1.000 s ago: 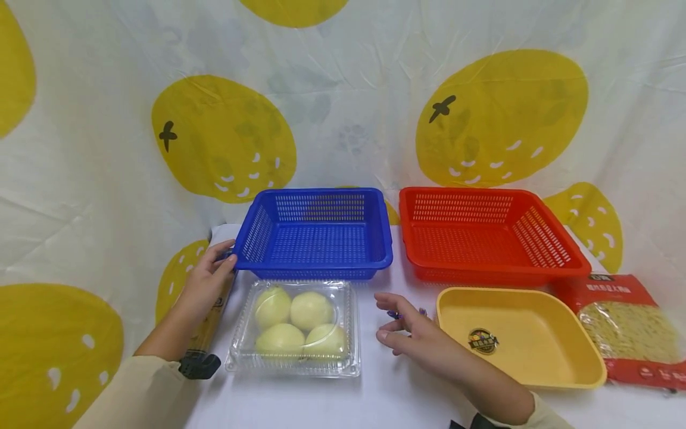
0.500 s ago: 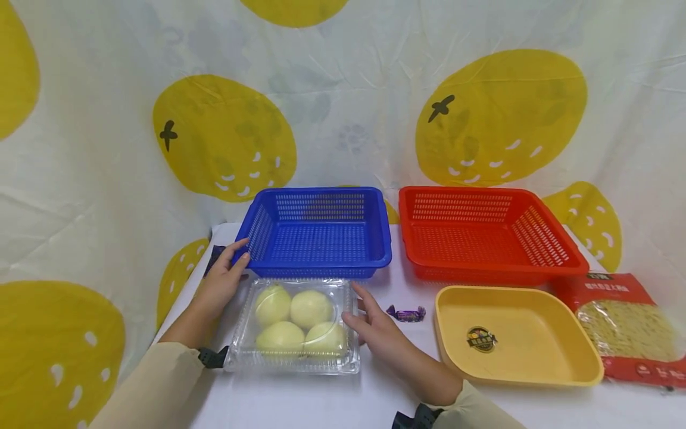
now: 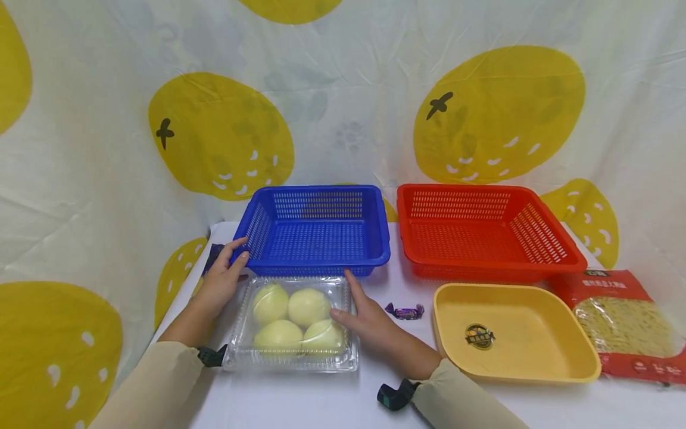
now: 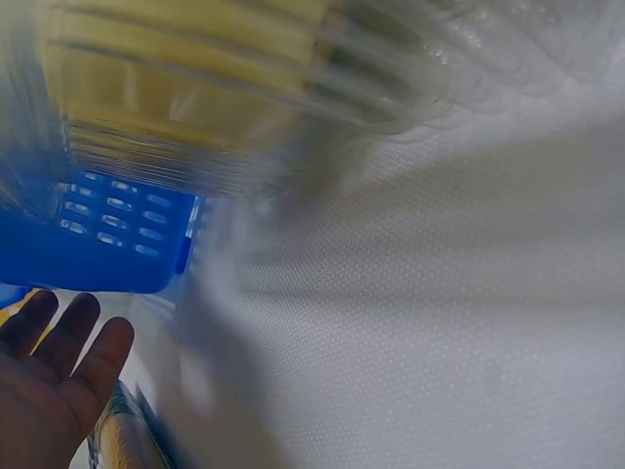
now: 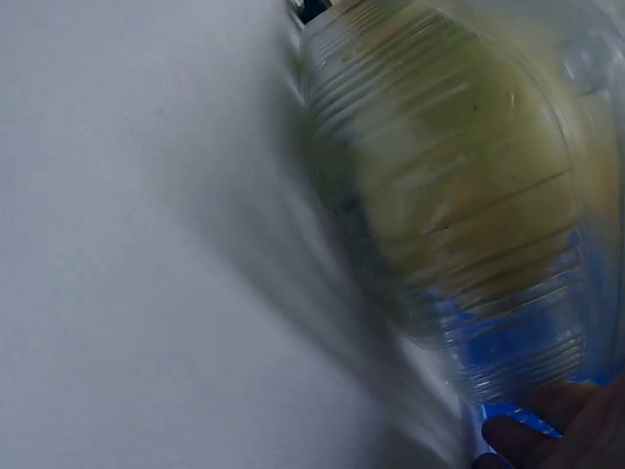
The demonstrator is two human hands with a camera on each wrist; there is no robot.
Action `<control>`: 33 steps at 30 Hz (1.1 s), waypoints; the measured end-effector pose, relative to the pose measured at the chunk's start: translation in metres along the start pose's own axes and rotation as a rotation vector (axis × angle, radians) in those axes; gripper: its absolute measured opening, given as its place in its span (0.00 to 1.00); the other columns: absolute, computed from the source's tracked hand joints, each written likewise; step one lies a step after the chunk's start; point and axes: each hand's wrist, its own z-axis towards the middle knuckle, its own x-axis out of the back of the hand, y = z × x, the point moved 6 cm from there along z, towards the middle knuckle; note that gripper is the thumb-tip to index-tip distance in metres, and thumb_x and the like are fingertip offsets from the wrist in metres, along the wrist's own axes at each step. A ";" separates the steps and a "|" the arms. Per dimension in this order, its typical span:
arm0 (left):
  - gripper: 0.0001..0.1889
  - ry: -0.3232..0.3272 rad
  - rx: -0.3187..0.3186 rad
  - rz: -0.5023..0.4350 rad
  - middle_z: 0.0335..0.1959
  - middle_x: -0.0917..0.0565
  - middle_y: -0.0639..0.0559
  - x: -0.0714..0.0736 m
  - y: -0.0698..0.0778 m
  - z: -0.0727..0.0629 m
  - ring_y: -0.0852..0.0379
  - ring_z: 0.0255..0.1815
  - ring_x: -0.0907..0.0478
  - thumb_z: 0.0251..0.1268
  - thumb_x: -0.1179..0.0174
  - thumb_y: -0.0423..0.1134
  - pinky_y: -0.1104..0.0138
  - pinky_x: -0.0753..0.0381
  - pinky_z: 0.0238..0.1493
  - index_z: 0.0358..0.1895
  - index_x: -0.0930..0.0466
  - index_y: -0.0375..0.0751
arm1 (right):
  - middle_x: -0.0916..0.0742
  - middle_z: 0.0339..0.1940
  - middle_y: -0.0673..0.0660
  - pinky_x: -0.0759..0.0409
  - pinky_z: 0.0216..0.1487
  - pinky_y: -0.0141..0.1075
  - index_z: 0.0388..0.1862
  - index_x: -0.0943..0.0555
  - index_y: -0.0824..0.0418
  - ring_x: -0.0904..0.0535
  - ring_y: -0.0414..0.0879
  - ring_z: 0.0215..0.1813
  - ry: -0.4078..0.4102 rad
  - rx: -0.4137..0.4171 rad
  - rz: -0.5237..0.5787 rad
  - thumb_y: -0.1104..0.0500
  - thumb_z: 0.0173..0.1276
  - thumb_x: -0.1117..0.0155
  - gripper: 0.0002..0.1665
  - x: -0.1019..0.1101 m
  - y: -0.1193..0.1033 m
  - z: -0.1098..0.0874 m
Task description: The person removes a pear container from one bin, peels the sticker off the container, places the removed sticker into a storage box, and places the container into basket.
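White table: clear box, blue basket, red basket, yellow tray, purple sweet, red packet, dark packet.

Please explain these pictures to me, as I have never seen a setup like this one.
There is no robot here: these are a person's two bare hands. The wide picture comes from a camera worn on the head, looking forward and down. The two close, blurry ones come from cameras worn on each wrist.

On the white surface are a blue basket, a red basket, a yellow tray, a red packet, a small purple sweet and a clear container with four pale fruits.

The right hand is at the container's right edge. The left hand is by the blue basket's near left corner; I can't tell whether it touches. Neither appears to be lifting anything.
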 end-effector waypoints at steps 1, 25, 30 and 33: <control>0.31 0.000 0.000 0.002 0.84 0.41 0.34 0.000 0.000 0.000 0.34 0.76 0.31 0.91 0.56 0.49 0.38 0.26 0.71 0.88 0.48 0.50 | 0.38 0.87 0.63 0.39 0.78 0.69 0.92 0.56 0.47 0.40 0.67 0.84 -0.003 -0.006 0.006 0.39 0.76 0.35 0.57 0.000 0.000 0.000; 0.33 -0.062 -0.011 0.027 0.85 0.43 0.34 0.002 0.006 -0.004 0.31 0.78 0.33 0.90 0.57 0.54 0.35 0.28 0.72 0.88 0.51 0.50 | 0.38 0.86 0.68 0.13 0.52 0.61 0.84 0.33 0.48 0.32 0.71 0.76 -0.004 -0.236 0.404 0.60 0.62 0.21 0.53 0.012 -0.022 -0.013; 0.33 -0.066 -0.008 0.043 0.86 0.45 0.34 0.002 0.005 -0.003 0.30 0.78 0.34 0.90 0.57 0.54 0.34 0.28 0.71 0.88 0.51 0.50 | 0.31 0.82 0.67 0.12 0.46 0.56 0.79 0.26 0.47 0.27 0.67 0.69 0.048 -0.269 0.445 0.62 0.58 0.21 0.49 0.015 -0.016 -0.015; 0.33 -0.075 -0.006 0.045 0.86 0.45 0.33 0.001 0.004 -0.002 0.30 0.79 0.35 0.90 0.57 0.54 0.34 0.28 0.71 0.88 0.51 0.50 | 0.31 0.82 0.67 0.14 0.48 0.60 0.79 0.26 0.47 0.29 0.68 0.72 0.058 -0.285 0.462 0.62 0.58 0.21 0.48 0.017 -0.014 -0.017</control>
